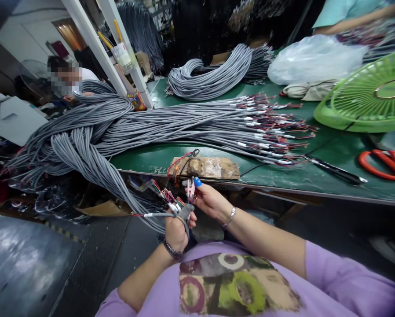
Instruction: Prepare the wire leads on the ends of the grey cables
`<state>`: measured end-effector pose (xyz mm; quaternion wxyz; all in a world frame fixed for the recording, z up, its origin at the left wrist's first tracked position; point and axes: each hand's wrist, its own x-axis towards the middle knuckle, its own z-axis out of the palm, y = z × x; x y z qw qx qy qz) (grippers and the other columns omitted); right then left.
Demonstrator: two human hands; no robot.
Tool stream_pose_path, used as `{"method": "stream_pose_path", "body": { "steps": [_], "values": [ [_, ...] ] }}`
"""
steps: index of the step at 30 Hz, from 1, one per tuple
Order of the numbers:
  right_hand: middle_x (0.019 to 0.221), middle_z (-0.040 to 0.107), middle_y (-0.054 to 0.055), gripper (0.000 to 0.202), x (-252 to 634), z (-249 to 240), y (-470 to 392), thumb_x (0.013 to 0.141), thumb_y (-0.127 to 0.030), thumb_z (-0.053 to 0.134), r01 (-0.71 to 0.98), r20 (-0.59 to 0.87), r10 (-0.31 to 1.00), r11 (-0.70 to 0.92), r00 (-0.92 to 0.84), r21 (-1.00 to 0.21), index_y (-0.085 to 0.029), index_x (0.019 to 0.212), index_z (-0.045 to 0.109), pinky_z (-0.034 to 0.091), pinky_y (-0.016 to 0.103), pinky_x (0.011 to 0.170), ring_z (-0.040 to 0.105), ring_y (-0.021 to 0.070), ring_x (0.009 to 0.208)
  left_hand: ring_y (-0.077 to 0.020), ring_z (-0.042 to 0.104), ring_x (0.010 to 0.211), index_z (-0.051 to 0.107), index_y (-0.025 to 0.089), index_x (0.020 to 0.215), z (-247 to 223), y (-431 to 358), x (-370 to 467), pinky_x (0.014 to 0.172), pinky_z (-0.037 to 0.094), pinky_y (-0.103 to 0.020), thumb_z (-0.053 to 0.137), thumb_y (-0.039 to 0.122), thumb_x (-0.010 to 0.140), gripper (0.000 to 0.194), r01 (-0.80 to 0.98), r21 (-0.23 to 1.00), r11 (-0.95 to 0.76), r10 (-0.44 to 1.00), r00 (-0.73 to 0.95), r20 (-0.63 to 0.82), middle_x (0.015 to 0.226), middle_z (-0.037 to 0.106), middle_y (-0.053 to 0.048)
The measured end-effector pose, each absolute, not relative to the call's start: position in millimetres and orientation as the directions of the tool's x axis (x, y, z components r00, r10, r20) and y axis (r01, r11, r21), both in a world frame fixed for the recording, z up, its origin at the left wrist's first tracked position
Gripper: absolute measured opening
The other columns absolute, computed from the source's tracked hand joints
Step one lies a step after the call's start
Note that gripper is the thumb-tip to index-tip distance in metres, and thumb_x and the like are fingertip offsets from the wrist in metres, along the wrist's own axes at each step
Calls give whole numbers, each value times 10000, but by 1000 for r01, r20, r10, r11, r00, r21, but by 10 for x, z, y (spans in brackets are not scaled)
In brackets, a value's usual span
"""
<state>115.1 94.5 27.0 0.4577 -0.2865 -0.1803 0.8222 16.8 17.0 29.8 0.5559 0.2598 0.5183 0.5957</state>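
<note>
My left hand (178, 229) is wrapped round a bundle of grey cables near the table's front edge. Stripped ends with thin coloured wires (166, 193) and white sleeves rise out of this fist. To its right, my right hand (209, 200) pinches a small pale pink piece (191, 190) at the wire ends; a blue covering shows on the thumb or a fingertip. Just beyond the hands lies a wooden block (217, 168) with a red wire and a dark wire beside it. Many more grey cables (164, 121) stretch across the green table (276, 178), their coloured ends at the right.
Black-handled tool (338, 171), red-handled scissors (384, 164) and a green fan (365, 97) are at the right. A coiled cable bundle (213, 77) and plastic bag (316, 59) lie behind. One person (67, 77) is at the far left; another's arm (365, 22) shows top right.
</note>
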Motion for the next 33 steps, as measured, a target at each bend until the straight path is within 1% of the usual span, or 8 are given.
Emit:
{"method": "stream_pose_path", "body": {
  "steps": [4,7,12,18,22,26,28,33],
  "values": [
    [678,646,26,311,1156,262,913,781,-465,655,-650,-316,842,-539,-438,-536,-156,752,672,433,214,548,535,105,594,-68,486,361,578,146,616,267,153,167,372,329,-171,716,339,639,239,-389,907,162,927,-256,-275,478,597,14],
    [685,640,27,374,1206,258,882,808,-521,593,-620,-317,803,-592,-505,-514,-156,757,655,445,214,543,536,102,581,-67,474,362,561,147,572,278,113,156,382,344,-182,717,354,650,271,-368,915,162,936,-238,-261,473,585,13],
    [685,628,36,426,1291,298,872,842,-561,506,-542,-317,750,-647,-581,-537,-163,790,648,472,230,551,557,117,595,-66,476,381,575,142,547,320,38,109,394,339,-183,693,388,679,304,-353,926,133,945,-237,-226,474,579,3],
    [659,616,9,169,1264,354,897,814,-331,623,-549,-272,825,-540,-495,-638,-170,770,642,465,208,533,522,96,559,-68,470,383,594,144,595,350,71,106,395,343,-191,692,402,674,288,-375,920,116,943,-251,-221,492,583,6],
    [681,625,28,283,1259,293,882,829,-432,586,-548,-274,832,-531,-482,-646,-162,775,653,464,219,541,527,102,570,-68,472,383,569,146,572,381,114,131,388,348,-187,698,392,665,293,-416,901,123,941,-241,-239,485,574,10],
    [699,631,33,387,1247,193,871,773,-538,619,-540,-185,906,-380,-381,-751,-153,742,647,451,223,563,529,104,595,-63,470,380,595,138,601,399,149,142,382,344,-178,709,392,646,282,-447,884,137,937,-232,-263,471,567,14],
    [734,644,41,407,1231,168,880,767,-559,615,-547,-185,893,-404,-411,-733,-154,772,654,452,233,577,540,110,616,-61,473,383,601,135,609,391,166,143,382,339,-173,716,389,637,280,-457,878,141,933,-235,-273,473,570,13],
    [786,665,47,338,1186,171,917,803,-507,606,-608,-255,836,-533,-486,-589,-175,829,663,467,240,599,578,123,660,-60,471,379,595,137,621,343,198,144,378,325,-175,720,396,628,288,-473,869,149,925,-244,-291,476,572,16]
  ]
}}
